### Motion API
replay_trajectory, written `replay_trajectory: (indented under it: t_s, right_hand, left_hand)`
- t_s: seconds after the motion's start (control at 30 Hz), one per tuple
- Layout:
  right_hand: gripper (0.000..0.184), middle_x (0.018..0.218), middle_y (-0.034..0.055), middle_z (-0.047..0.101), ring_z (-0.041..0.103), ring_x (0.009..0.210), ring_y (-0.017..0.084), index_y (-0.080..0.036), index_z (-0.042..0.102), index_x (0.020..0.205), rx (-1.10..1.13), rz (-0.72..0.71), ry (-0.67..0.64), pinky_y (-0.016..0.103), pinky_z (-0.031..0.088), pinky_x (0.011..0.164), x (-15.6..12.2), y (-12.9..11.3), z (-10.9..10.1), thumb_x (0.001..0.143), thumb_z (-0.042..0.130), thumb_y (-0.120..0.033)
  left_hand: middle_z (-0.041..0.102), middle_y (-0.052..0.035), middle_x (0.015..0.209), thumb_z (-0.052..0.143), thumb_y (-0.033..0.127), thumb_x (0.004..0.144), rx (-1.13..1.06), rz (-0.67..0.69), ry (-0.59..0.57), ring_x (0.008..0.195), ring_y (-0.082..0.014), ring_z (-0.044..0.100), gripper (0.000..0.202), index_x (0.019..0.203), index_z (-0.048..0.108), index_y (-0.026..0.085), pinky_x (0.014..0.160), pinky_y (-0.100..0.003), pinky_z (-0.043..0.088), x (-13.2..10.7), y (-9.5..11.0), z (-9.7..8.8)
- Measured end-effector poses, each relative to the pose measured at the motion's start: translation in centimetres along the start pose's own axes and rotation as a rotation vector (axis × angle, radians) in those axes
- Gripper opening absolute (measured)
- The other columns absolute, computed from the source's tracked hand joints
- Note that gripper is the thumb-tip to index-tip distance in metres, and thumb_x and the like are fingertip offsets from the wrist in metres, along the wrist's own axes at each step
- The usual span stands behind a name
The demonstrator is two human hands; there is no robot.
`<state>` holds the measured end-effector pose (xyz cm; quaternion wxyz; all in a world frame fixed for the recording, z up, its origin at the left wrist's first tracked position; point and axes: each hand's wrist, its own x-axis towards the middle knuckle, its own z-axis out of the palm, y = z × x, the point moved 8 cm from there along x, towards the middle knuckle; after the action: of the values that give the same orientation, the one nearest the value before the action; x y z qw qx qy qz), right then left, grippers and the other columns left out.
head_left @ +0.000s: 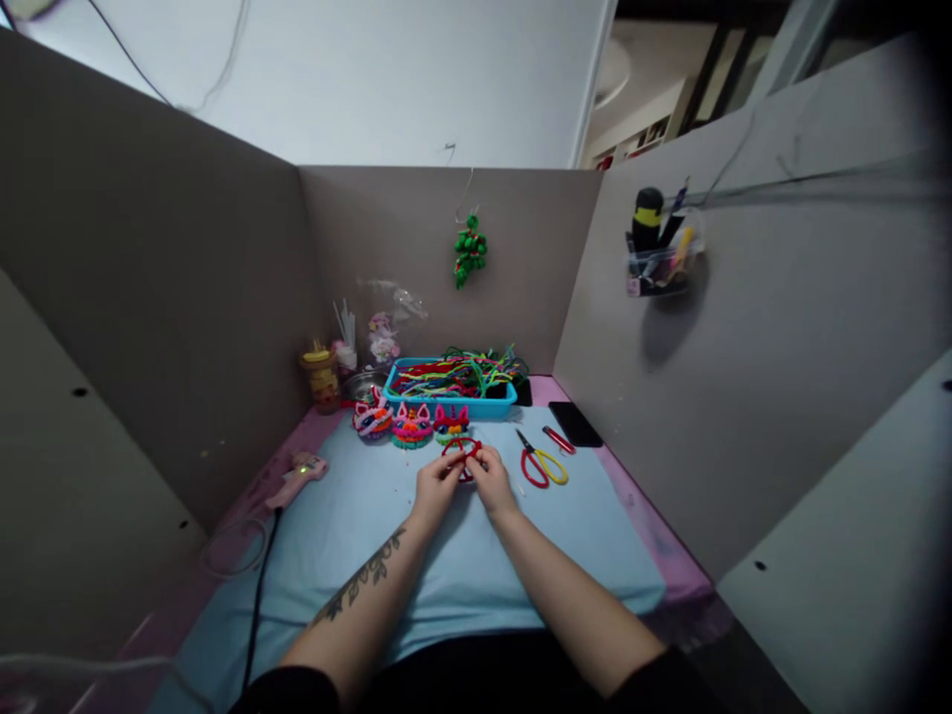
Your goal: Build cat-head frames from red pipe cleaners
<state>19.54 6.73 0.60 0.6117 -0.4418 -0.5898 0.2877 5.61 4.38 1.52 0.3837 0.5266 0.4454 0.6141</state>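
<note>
My left hand (437, 483) and my right hand (491, 478) meet over the light blue mat (357, 516), both pinched on a red pipe cleaner loop (461, 448) bent into a ring. Just beyond the loop stand three small colourful pipe cleaner figures (411, 424) with pointed ears. Behind them sits a blue tray (447, 399) heaped with loose pipe cleaners in several colours.
Red and yellow scissors (542, 464) and a small red tool (557, 439) lie right of my hands, a black phone (575, 423) further right. A pink glue gun (297, 473) with its cord lies at left. Cardboard walls enclose the desk; a green ornament (470, 252) hangs on the back wall.
</note>
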Motion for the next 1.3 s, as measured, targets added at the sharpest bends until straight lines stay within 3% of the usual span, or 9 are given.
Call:
replay_trajectory:
  t_s: [0.23, 0.3, 0.4, 0.5, 0.7, 0.77, 0.93, 1.13, 1.3]
  right_hand:
    - [0.022, 0.073, 0.0000, 0.051, 0.051, 0.076, 0.017, -0.020, 0.050, 0.059, 0.055, 0.041, 0.003, 0.028, 0.043, 0.073, 0.2, 0.4, 0.3, 0.074, 0.059, -0.033]
    - [0.015, 0.078, 0.0007, 0.055, 0.053, 0.076, 0.016, -0.020, 0.056, 0.073, 0.078, 0.063, 0.022, 0.028, 0.044, 0.073, 0.2, 0.9, 0.2, 0.074, 0.060, -0.034]
    - [0.033, 0.081, 0.0004, 0.056, 0.055, 0.069, 0.015, -0.020, 0.050, 0.107, 0.113, 0.107, 0.067, 0.028, 0.045, 0.067, 0.2, 1.8, -0.2, 0.078, 0.056, -0.036]
    - [0.043, 0.069, -0.0035, 0.052, 0.052, 0.060, 0.014, -0.019, 0.045, 0.118, 0.133, 0.144, 0.087, 0.026, 0.043, 0.060, 0.4, 2.4, -0.7, 0.079, 0.053, -0.036]
    - [0.021, 0.067, -0.0002, 0.058, 0.052, 0.059, 0.014, -0.018, 0.060, 0.079, 0.128, 0.145, 0.036, 0.026, 0.042, 0.058, 0.6, 2.3, -0.3, 0.075, 0.055, -0.038]
    - [0.020, 0.066, -0.0008, 0.058, 0.051, 0.058, 0.013, -0.018, 0.058, 0.080, 0.116, 0.141, 0.060, 0.025, 0.042, 0.057, 0.6, 2.2, -0.5, 0.075, 0.055, -0.037]
    - [0.036, 0.058, -0.0070, 0.046, 0.046, 0.053, 0.013, -0.019, 0.052, 0.109, 0.055, 0.139, 0.166, 0.024, 0.039, 0.054, 0.5, 1.8, -2.1, 0.077, 0.055, -0.036]
    - [0.024, 0.054, -0.0034, 0.045, 0.041, 0.052, 0.013, -0.017, 0.063, 0.075, -0.038, 0.130, 0.102, 0.024, 0.034, 0.048, 0.7, 0.9, -1.9, 0.076, 0.055, -0.039]
    - [0.022, 0.056, -0.0033, 0.049, 0.044, 0.052, 0.013, -0.017, 0.063, 0.079, -0.044, 0.128, 0.078, 0.024, 0.036, 0.050, 0.7, 1.1, -1.4, 0.075, 0.053, -0.036]
  left_hand:
    - [0.074, -0.0120, 0.092, 0.074, 0.027, 0.063, -0.080, -0.066, 0.013, 0.089, -0.0259, 0.067, 0.027, 0.087, 0.076, 0.015, 0.086, -0.038, 0.048, 1.0, -0.9, -0.4]
    - [0.074, -0.0125, 0.095, 0.074, 0.029, 0.063, -0.123, -0.093, 0.046, 0.091, -0.0260, 0.066, 0.030, 0.090, 0.075, 0.014, 0.087, -0.039, 0.047, 1.3, -1.4, -1.0]
    - [0.073, -0.0133, 0.098, 0.074, 0.032, 0.064, -0.191, -0.135, 0.107, 0.093, -0.0256, 0.065, 0.036, 0.096, 0.074, 0.013, 0.086, -0.039, 0.047, 1.7, -1.9, -1.9]
    - [0.073, -0.0137, 0.096, 0.075, 0.031, 0.062, -0.243, -0.184, 0.136, 0.089, -0.0251, 0.065, 0.038, 0.095, 0.074, 0.012, 0.082, -0.037, 0.047, 1.9, -2.3, -2.3]
    - [0.074, -0.0119, 0.088, 0.078, 0.029, 0.057, -0.304, -0.245, 0.117, 0.082, -0.0239, 0.066, 0.036, 0.089, 0.075, 0.012, 0.076, -0.035, 0.048, 1.6, -2.5, -1.7]
    - [0.074, -0.0117, 0.087, 0.078, 0.029, 0.057, -0.307, -0.245, 0.117, 0.081, -0.0238, 0.066, 0.035, 0.088, 0.075, 0.012, 0.076, -0.035, 0.048, 1.6, -2.4, -1.6]
    - [0.074, -0.0105, 0.087, 0.076, 0.029, 0.058, -0.282, -0.230, 0.133, 0.081, -0.0228, 0.066, 0.033, 0.086, 0.075, 0.014, 0.076, -0.035, 0.049, 1.7, -2.0, -1.9]
    - [0.074, -0.0098, 0.086, 0.074, 0.030, 0.060, -0.222, -0.186, 0.143, 0.082, -0.0223, 0.066, 0.030, 0.085, 0.075, 0.014, 0.077, -0.034, 0.049, 1.7, -1.8, -2.2]
    - [0.074, -0.0088, 0.084, 0.071, 0.030, 0.062, -0.165, -0.149, 0.144, 0.080, -0.0220, 0.066, 0.026, 0.083, 0.074, 0.014, 0.075, -0.034, 0.050, 1.8, -1.5, -2.4]
